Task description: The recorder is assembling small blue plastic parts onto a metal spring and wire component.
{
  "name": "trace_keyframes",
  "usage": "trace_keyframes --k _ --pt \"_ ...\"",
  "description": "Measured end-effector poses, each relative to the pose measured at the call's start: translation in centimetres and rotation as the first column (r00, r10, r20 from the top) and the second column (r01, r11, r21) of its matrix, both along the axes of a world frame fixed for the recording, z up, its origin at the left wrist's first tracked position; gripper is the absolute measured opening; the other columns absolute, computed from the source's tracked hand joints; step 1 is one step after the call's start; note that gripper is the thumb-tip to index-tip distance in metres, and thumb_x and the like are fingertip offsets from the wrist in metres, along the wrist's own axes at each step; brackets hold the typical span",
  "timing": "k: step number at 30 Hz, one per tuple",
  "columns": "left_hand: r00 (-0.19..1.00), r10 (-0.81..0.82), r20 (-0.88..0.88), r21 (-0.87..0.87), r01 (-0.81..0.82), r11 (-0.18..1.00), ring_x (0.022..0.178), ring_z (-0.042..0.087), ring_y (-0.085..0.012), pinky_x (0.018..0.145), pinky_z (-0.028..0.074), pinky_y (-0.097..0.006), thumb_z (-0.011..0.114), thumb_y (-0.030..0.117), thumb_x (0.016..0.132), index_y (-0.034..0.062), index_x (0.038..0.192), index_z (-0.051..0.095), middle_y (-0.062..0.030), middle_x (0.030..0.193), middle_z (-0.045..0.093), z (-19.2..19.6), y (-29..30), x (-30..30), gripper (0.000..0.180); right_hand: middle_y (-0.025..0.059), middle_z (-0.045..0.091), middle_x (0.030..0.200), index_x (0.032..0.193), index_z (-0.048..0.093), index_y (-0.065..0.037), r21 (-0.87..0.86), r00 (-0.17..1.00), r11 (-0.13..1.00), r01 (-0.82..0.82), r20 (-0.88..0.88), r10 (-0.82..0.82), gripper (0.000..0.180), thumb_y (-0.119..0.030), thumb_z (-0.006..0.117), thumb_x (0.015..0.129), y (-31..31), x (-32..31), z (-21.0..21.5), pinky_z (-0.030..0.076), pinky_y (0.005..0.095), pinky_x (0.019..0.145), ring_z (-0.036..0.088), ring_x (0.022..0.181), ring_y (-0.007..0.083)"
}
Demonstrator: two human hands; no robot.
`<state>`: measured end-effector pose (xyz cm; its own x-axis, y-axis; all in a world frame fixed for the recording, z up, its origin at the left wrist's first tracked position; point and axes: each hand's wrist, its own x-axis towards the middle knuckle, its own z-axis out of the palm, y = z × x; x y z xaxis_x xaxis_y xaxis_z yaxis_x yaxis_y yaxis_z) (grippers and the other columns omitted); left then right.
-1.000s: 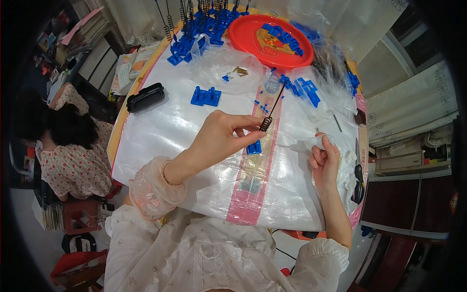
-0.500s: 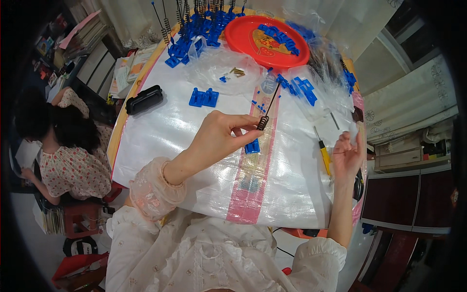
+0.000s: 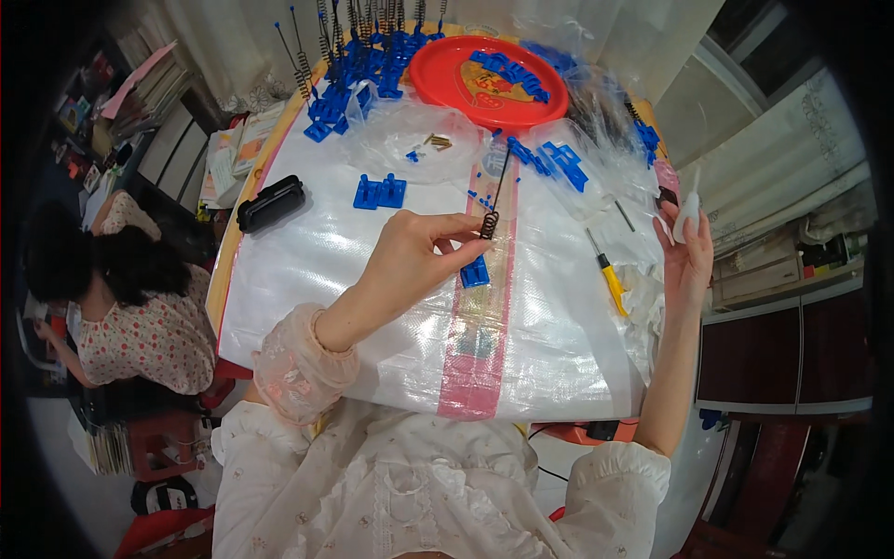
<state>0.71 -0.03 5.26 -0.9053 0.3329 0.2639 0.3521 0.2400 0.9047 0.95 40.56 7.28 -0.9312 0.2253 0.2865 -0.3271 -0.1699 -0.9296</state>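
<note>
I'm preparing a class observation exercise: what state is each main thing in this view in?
Black spring, pinched in the left hand
White bottle, held in the right hand; fill unclear
Yellow-handled screwdriver, lying unheld
Black case, looks shut
Red tray, holding blue parts
Brass pieces, loose, on or inside a plastic bag
Blue base, lying near the left hand

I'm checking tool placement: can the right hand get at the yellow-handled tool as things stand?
Probably yes: the yellow-handled tool lies in the open, left of the right hand, with its handle uncovered. The white nozzled bottle in that hand may need setting down first.
</note>
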Motion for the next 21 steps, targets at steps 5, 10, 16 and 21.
trace_keyframes --k 5,10,16,21 --pt "1.000 -0.006 0.001 0.013 0.006 1.000 0.068 0.068 -0.0059 0.059 0.055 -0.023 0.080 0.010 0.093 -0.0011 0.112 0.080 -0.0075 0.095 0.081 0.1 0.1 0.1 0.022 0.0150 0.068 0.132 0.143 0.052 -0.003 -0.062 0.993 0.997 -0.048 0.106 0.054 0.046 -0.031 0.061 0.107 0.5 -1.1 -0.1 0.047 0.0477 0.116 0.060 0.131 0.0223" --pt "0.998 -0.012 0.057 0.029 0.011 1.000 0.066 0.067 -0.0064 0.058 0.055 -0.023 0.079 0.011 0.094 -0.0026 0.108 0.079 -0.0068 0.089 0.079 0.4 0.3 0.1 0.019 0.0111 0.070 0.126 0.134 0.054 -0.006 -0.011 0.991 0.996 -0.084 0.102 0.084 0.032 -0.024 0.058 0.109 0.3 -2.0 -1.2 0.047 0.0449 0.114 0.060 0.125 0.0201" --pt "0.999 -0.013 0.043 0.032 0.012 0.999 0.066 0.067 -0.0064 0.057 0.054 -0.022 0.079 0.011 0.095 -0.0026 0.107 0.080 -0.0061 0.088 0.078 0.2 0.2 0.1 0.019 0.0047 0.072 0.104 0.124 0.058 -0.004 0.473 0.982 0.875 0.105 0.091 -0.167 0.031 -0.016 0.071 0.099 -0.8 -2.3 -2.9 0.047 0.0306 0.098 0.062 0.111 0.0132" --pt "0.999 -0.020 0.034 0.044 0.018 0.999 0.065 0.067 -0.0067 0.057 0.054 -0.022 0.079 0.012 0.094 -0.0036 0.105 0.079 -0.0063 0.087 0.078 0.5 0.3 0.2 0.019 0.0016 0.067 0.090 0.105 0.069 -0.002 0.725 0.927 0.641 0.254 0.006 -0.374 0.032 -0.017 0.085 0.082 0.9 -3.8 -6.4 0.047 0.0306 0.081 0.058 0.091 0.0130"
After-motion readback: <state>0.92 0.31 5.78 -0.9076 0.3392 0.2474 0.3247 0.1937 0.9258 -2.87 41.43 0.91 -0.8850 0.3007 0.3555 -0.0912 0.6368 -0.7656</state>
